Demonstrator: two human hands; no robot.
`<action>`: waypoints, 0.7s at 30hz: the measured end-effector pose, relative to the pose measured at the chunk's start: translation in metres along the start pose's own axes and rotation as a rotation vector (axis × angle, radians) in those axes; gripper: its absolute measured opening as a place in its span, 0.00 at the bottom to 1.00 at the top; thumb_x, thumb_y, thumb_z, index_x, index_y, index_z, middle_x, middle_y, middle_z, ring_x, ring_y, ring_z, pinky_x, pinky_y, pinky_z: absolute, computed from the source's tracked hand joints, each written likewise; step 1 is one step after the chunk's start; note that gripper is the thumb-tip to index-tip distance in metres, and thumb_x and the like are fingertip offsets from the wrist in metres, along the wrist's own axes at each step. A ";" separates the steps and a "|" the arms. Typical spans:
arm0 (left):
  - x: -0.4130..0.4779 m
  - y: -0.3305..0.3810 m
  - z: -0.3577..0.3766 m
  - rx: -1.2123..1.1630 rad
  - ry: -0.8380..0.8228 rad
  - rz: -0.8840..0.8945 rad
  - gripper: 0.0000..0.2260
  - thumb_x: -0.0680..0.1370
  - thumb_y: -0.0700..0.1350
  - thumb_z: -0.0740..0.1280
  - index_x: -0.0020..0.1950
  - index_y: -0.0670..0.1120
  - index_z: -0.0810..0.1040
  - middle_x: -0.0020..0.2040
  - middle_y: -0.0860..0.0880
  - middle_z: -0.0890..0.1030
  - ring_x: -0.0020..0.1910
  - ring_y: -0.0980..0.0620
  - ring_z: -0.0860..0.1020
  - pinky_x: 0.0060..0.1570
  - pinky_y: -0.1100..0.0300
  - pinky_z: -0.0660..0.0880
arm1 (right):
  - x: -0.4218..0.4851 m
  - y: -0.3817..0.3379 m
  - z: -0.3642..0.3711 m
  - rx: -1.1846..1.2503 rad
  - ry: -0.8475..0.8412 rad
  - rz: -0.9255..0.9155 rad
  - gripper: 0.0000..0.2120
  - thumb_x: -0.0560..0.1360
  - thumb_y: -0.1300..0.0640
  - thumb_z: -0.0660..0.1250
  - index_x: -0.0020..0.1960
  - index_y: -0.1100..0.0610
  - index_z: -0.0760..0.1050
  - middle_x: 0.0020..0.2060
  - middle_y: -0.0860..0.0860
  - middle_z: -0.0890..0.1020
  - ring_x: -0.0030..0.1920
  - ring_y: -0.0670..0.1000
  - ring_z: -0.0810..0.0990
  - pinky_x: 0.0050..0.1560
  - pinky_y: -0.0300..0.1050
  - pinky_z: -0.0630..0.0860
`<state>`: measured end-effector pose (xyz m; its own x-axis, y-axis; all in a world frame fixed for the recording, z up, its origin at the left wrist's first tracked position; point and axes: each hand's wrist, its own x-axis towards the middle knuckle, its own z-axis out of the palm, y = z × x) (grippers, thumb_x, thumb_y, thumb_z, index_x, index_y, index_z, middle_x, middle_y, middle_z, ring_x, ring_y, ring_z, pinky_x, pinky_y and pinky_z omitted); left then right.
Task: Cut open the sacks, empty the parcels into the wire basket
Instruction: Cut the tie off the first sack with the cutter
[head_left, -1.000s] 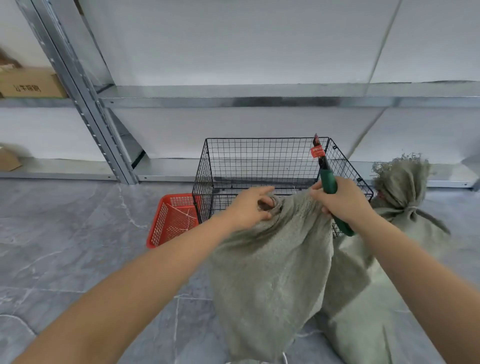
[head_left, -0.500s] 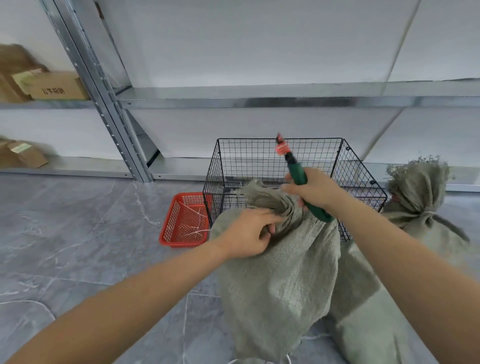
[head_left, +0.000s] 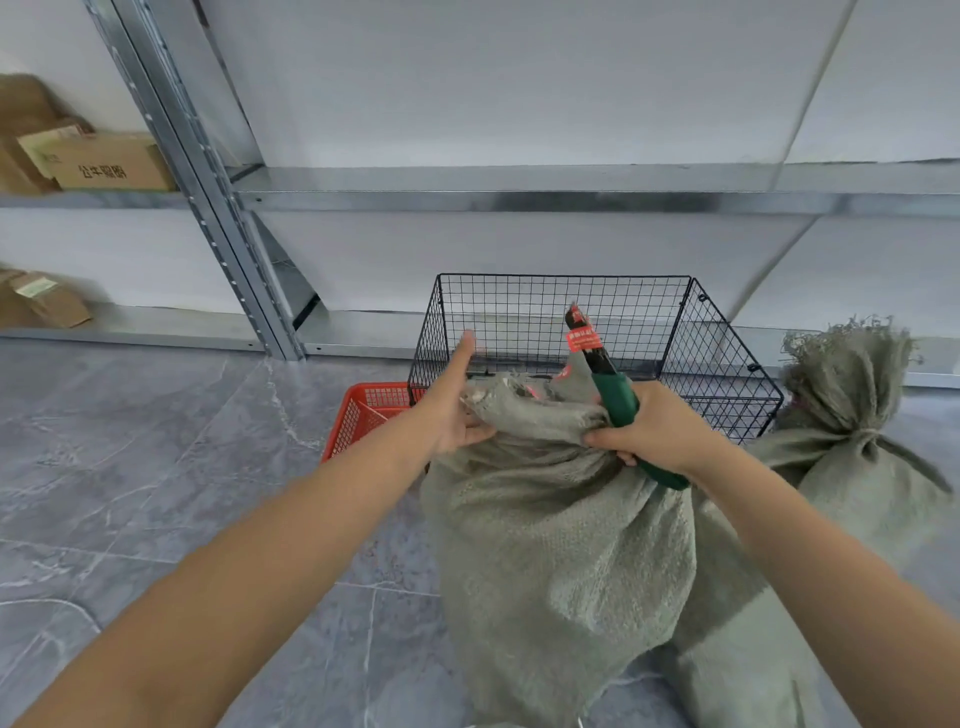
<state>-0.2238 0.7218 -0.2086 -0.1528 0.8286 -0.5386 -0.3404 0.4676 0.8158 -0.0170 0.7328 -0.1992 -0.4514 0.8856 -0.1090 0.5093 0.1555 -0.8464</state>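
Opening sack (head_left: 561, 545) mouth, pre-emptying.
R hand (head_left: 657, 434) grips cutter (head_left: 615, 397) + neck; L hand (head_left: 449, 410), fingers straight, at mouth — next: tip into wire basket (head_left: 719, 358).

Grey marble floor (head_left: 156, 467); steel shelving (head_left: 519, 200)

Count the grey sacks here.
2. The front sack is held at its neck by the right hand, which grips the cutter; the tied sack sits right of the wire basket. Fabric lower right may be a third.

Floor (head_left: 156, 493): grey marbled tile.
On floor: wire basket (head_left: 727, 353), red basket (head_left: 363, 415), near sack (head_left: 561, 561), tied sack (head_left: 852, 415).
Left shelves (head_left: 130, 326): cardboard boxes (head_left: 104, 161).
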 end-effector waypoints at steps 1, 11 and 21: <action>-0.002 0.004 -0.001 0.012 -0.048 -0.019 0.17 0.76 0.59 0.61 0.51 0.46 0.71 0.48 0.45 0.78 0.40 0.50 0.78 0.37 0.57 0.75 | -0.002 0.001 -0.003 -0.021 -0.019 -0.001 0.10 0.68 0.66 0.72 0.39 0.55 0.72 0.19 0.47 0.73 0.18 0.43 0.71 0.25 0.33 0.71; -0.022 -0.002 0.020 0.465 -0.185 0.290 0.19 0.76 0.33 0.62 0.64 0.48 0.71 0.45 0.53 0.76 0.41 0.53 0.77 0.38 0.60 0.76 | -0.025 -0.009 -0.019 -0.039 -0.083 0.031 0.17 0.61 0.47 0.73 0.43 0.57 0.79 0.26 0.48 0.76 0.24 0.45 0.71 0.31 0.37 0.72; -0.069 -0.016 0.061 0.396 -0.331 0.664 0.23 0.74 0.30 0.63 0.64 0.48 0.63 0.56 0.52 0.73 0.55 0.58 0.73 0.57 0.63 0.72 | -0.050 -0.044 -0.007 0.056 0.262 -0.002 0.16 0.64 0.43 0.73 0.36 0.54 0.73 0.27 0.46 0.76 0.27 0.43 0.74 0.32 0.37 0.70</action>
<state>-0.1515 0.6760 -0.1720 0.0951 0.9883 0.1190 0.0841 -0.1271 0.9883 -0.0120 0.6851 -0.1534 -0.2434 0.9696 0.0252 0.4641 0.1393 -0.8747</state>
